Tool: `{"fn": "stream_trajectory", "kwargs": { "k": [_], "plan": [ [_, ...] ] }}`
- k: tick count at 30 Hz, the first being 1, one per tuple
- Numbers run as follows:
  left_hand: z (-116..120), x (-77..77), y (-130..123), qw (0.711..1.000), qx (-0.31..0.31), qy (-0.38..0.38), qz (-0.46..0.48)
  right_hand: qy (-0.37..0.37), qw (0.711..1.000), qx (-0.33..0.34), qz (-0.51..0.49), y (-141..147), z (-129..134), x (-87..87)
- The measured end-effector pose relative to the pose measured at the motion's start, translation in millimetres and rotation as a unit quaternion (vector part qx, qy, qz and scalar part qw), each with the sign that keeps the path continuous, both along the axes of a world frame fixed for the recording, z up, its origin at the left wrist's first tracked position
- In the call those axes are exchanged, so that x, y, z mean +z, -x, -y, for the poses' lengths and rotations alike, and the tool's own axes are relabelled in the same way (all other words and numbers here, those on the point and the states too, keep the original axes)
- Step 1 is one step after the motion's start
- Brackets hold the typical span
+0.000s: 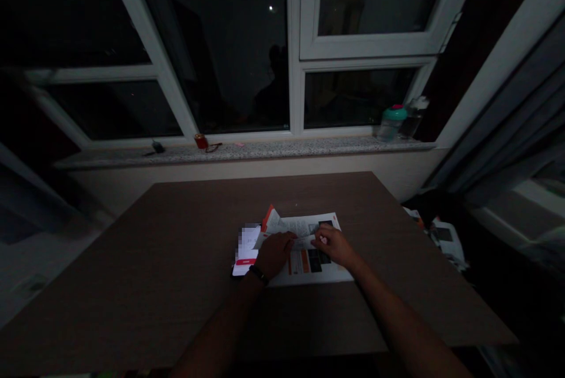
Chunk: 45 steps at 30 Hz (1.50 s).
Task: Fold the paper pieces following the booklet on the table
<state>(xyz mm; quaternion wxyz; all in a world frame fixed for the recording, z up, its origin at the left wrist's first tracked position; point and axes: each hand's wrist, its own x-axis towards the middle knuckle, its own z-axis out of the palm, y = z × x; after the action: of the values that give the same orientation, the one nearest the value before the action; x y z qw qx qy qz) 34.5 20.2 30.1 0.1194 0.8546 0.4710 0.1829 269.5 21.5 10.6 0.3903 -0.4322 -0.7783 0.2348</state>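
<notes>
A printed booklet with orange and dark picture blocks lies open on the brown table. My left hand, with a dark band at the wrist, is closed on the raised edge of a page. On the right side of that page, my right hand pinches the paper between its fingers. A red-edged flap stands up at the booklet's upper left. Beside my left hand lies a phone with a bright screen, partly covered by paper.
Behind the table a stone window sill holds a small red object, a dark item, a teal-lidded bottle and a clear bottle. Papers lie beyond the table's right edge.
</notes>
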Motion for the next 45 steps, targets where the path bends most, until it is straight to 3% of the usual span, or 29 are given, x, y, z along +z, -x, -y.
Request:
{"fn": "stream_trajectory", "kwargs": {
  "k": [15, 25, 31, 37, 40, 45],
  "plan": [
    [-1, -2.6, 0, 1.000, -0.014, -0.002, 0.005, -0.006, 0.999, -0.015, -0.044, 6, 5, 8.5],
    [3, 4.6, -2, 0.993, -0.111, -0.032, 0.012, -0.076, 0.997, -0.009, 0.016, -15, -4, 3.7],
    [3, -2.5, 1, 0.994, -0.094, -0.035, -0.032, -0.040, 0.997, -0.060, -0.025, -20, -2, 9.7],
    [3, 3.7, 1, 0.995, -0.079, -0.027, -0.049, 0.015, 0.994, -0.096, -0.039, -11, -1, 1.1],
    [4, 3.9, 1, 0.995, -0.089, -0.024, -0.045, 0.058, 0.993, -0.095, -0.039, -7, 1, -4.3],
    [5, -3.9, 0, 0.990, -0.135, -0.032, -0.029, 0.056, 0.995, -0.078, -0.023, 0, 2, -7.1]
  ]
}}
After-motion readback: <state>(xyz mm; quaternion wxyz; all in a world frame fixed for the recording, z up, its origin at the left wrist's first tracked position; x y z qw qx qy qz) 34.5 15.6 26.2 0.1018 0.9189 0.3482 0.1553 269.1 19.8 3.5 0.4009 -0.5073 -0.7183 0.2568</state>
